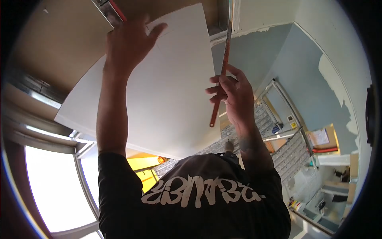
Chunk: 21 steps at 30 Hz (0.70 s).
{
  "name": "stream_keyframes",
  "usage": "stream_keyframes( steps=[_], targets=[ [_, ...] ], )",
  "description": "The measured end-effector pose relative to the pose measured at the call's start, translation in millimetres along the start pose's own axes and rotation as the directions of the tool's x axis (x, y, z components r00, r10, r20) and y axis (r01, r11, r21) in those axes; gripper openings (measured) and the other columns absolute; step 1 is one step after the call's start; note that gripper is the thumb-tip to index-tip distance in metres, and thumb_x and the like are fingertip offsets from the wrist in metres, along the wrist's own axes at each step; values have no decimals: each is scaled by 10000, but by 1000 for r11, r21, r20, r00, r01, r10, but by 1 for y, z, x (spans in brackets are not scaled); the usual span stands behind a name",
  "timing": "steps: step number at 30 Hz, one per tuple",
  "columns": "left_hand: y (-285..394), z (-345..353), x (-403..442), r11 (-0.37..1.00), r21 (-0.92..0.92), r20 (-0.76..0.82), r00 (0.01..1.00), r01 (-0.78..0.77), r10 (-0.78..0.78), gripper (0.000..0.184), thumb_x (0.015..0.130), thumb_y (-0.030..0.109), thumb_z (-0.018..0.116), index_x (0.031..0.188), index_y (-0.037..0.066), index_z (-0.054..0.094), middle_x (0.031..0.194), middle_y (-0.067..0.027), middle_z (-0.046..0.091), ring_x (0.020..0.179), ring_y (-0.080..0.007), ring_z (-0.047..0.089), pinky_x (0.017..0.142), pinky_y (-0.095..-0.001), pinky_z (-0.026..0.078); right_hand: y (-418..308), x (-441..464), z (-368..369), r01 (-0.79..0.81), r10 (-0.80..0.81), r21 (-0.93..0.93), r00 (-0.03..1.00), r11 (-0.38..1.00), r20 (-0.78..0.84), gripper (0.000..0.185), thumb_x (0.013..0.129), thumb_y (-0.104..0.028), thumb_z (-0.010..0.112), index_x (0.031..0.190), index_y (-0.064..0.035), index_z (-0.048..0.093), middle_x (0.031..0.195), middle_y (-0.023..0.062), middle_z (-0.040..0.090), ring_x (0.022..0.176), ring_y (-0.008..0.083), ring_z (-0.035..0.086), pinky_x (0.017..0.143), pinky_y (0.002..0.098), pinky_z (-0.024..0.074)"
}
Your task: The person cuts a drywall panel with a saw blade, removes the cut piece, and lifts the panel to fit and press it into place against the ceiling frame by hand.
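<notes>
My left hand (129,42) is raised at the upper left, over the edge of a large white board (175,87). Its thumb is stretched out to the right, and its other fingers are partly hidden. Just beyond that hand is a metal profile (107,12) with a red strip along it. My right hand (237,91) pinches a long, thin, worn red hacksaw blade (215,113) between thumb and fingers. The blade stands nearly upright beside the board's right edge, a small hole at its lower end; its upper end runs out of view.
Brown panels (59,40) and metal profiles (43,99) lie to the left, above a bright window (55,183). A perforated scaffold platform (294,155) with a metal frame (286,99) stands below right. The blue-grey wall (306,67) has patchy white edges.
</notes>
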<state>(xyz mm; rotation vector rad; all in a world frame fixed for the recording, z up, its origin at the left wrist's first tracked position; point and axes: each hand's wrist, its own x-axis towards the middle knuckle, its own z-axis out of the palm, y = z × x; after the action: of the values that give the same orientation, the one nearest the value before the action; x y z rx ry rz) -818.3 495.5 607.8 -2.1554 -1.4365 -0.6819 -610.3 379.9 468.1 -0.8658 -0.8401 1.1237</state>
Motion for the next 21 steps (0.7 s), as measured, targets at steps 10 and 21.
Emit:
stream_keyframes(
  steps=[10,21],
  targets=[
    [63,-10,41,996,42,256,962,84,-92,416,969,496,566,1069,133,742,770,-90,716,773,-274,704,753,-419,550,-34,52,-75,-102,92,9,929,995,358,388,1032,-139,512,1356,63,440,869,154,657,536,151,645,448,262,522],
    [70,28,71,977,72,211,961,-200,181,527,961,581,516,1126,124,719,883,-103,724,863,-278,702,818,-427,553,-70,73,-66,-53,141,-218,902,974,408,457,1019,-114,486,1429,71,405,871,133,695,491,115,603,448,246,483]
  ],
)
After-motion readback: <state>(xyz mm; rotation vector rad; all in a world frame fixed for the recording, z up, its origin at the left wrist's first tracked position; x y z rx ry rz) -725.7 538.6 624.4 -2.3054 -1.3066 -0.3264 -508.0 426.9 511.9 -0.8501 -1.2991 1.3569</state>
